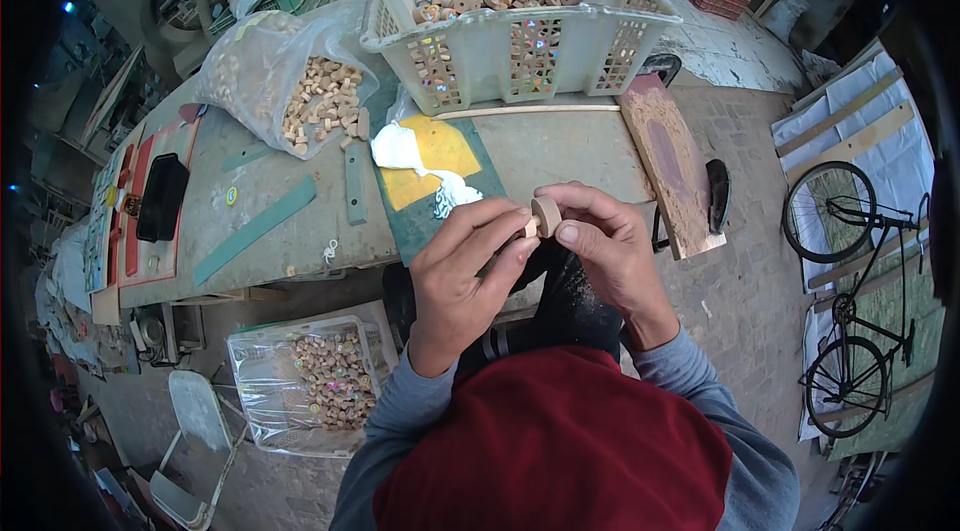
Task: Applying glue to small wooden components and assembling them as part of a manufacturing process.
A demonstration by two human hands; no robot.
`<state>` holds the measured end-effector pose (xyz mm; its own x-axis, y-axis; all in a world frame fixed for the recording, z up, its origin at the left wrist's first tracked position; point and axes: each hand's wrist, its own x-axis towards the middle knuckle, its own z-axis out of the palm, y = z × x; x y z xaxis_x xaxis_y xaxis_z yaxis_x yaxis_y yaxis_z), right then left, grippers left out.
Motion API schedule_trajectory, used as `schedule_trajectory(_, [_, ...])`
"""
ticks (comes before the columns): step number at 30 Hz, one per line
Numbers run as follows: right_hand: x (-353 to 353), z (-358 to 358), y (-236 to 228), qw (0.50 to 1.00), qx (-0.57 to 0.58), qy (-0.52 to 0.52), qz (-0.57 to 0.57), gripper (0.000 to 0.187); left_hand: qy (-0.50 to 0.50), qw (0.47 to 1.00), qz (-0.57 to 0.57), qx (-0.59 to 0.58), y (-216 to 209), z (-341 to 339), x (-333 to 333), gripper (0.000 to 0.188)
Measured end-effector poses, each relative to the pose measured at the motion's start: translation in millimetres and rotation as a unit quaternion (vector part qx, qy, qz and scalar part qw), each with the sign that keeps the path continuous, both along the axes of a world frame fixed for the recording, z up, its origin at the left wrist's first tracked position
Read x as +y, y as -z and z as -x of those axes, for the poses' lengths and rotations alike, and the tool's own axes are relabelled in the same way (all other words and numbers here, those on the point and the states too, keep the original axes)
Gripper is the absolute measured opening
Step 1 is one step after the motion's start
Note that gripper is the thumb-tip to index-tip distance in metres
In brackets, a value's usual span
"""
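Obscuring parts of pale piece (pixel 531 229) and disc (pixel 546 216): left hand (pixel 462 273), right hand (pixel 615 249).

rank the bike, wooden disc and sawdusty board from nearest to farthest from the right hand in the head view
From the right hand:
1. Wooden disc: between its thumb and fingers, on its left.
2. Sawdusty board: just off to its right, at the table's edge.
3. Bike: far right, beyond the board.
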<state>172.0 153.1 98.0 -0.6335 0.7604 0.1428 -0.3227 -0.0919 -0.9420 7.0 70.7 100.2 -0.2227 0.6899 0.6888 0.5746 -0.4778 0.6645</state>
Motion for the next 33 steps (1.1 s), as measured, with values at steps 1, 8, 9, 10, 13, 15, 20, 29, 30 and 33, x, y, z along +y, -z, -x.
schedule_trajectory(1, [0,-1,0,1.000,0.002,-0.005,0.000,0.033,-0.001,1.000,0.001,0.002,0,0,0,0.027])
schedule_trajectory(8, [4,-2,-6,0.999,-0.012,-0.015,-0.040,0.033,0.004,1.000,0.006,-0.001,-4,0,0,0.027])
schedule_trajectory(9, [4,-2,-6,0.999,-0.012,-0.017,-0.040,0.033,0.002,1.000,0.005,-0.001,-4,0,0,0.027])
schedule_trajectory(10, [4,-1,-6,0.999,-0.007,-0.020,-0.036,0.033,0.003,1.000,0.004,0.001,-4,1,0,0.028])
schedule_trajectory(13, [0,5,-8,0.999,-0.011,-0.035,-0.005,0.033,-0.012,1.000,0.009,0.007,-2,5,-8,0.036])
schedule_trajectory(15, [-6,11,-7,0.998,-0.024,-0.057,0.021,0.034,-0.038,0.999,0.015,0.008,-1,10,-15,0.043])
schedule_trajectory(20, [-20,26,11,0.992,-0.012,-0.113,0.057,0.058,-0.012,1.000,0.011,-0.003,20,21,-38,0.058])
schedule_trajectory(29, [-45,55,62,0.962,-0.110,-0.249,0.025,0.063,-0.284,0.941,0.058,-0.177,84,43,-123,0.043])
schedule_trajectory(30, [-46,55,72,0.950,-0.129,-0.284,0.012,0.057,-0.340,0.912,0.097,-0.209,92,51,-141,0.037])
schedule_trajectory(33, [-54,64,78,0.911,-0.213,-0.353,-0.020,0.041,-0.465,0.839,0.049,-0.278,161,97,-196,0.021])
